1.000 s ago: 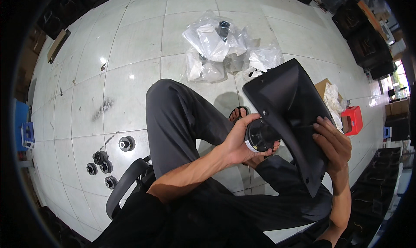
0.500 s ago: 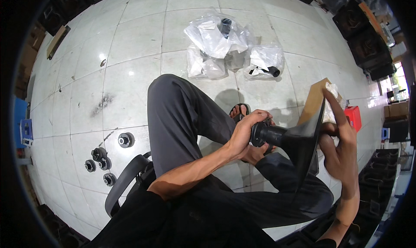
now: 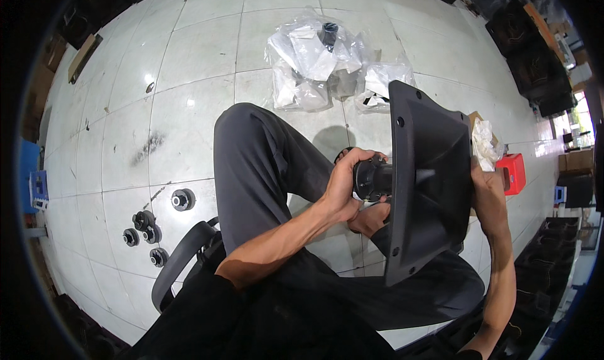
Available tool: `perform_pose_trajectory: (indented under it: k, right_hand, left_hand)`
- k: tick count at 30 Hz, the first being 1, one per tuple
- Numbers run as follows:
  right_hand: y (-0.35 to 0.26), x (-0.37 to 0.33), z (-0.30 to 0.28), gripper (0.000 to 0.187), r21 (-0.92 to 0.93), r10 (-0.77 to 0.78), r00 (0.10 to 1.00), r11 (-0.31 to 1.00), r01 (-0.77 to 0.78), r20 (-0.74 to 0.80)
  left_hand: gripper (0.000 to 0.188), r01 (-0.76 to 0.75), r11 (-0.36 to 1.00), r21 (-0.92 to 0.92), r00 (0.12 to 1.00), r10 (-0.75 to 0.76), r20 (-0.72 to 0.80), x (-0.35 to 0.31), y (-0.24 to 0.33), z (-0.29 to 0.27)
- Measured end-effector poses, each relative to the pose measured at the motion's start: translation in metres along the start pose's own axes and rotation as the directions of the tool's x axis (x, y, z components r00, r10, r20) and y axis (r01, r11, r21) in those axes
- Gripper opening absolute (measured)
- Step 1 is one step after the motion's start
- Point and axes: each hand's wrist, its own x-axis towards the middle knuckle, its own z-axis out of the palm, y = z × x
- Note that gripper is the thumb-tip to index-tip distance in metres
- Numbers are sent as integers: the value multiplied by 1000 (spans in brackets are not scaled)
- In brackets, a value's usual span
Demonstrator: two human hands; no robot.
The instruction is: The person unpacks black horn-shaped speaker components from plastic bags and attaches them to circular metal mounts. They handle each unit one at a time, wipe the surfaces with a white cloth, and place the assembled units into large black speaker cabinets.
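A black speaker horn (image 3: 434,190) with a wide rectangular mouth is held up over my lap, tilted so its inside shows. At its narrow end sits a round black driver (image 3: 372,179). My left hand (image 3: 340,184) is wrapped round this driver. On the opposite side, my right hand (image 3: 490,203) grips the horn's rim, its fingertips partly hidden behind the flange. Screw holes show along the rim.
Several round black drivers, one of them standing apart (image 3: 182,199), lie on the tiled floor at left. Ahead are plastic-wrapped parts (image 3: 314,58). A red stool (image 3: 513,173) and crumpled white wrapping (image 3: 484,143) are at right. A curved black armrest (image 3: 179,269) is beside my left leg.
The horn has swung round from edge-on, so its mouth now shows. My right hand has come down from its raised fingers to the rim. My left hand has shifted slightly left with the driver.
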Motion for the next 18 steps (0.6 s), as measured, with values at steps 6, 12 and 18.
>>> perform_pose_trajectory:
  k: [6, 12, 18]
  right_hand:
    - [-2, -1, -12, 59, 93, 138, 987, 985, -146, 86]
    - [-4, -24, -20, 60, 273, 248, 933, 908, -318, 262]
    - [-35, -70, 11, 58, 387, 314, 931, 848, -363, 185]
  left_hand:
    - [29, 31, 999, -44, 998, -29, 49, -2, -2, 1]
    - [27, -45, 993, -108, 999, 44, -10, -3, -9, -2]
    - [24, -89, 974, -209, 995, 96, 27, 1, -14, -8]
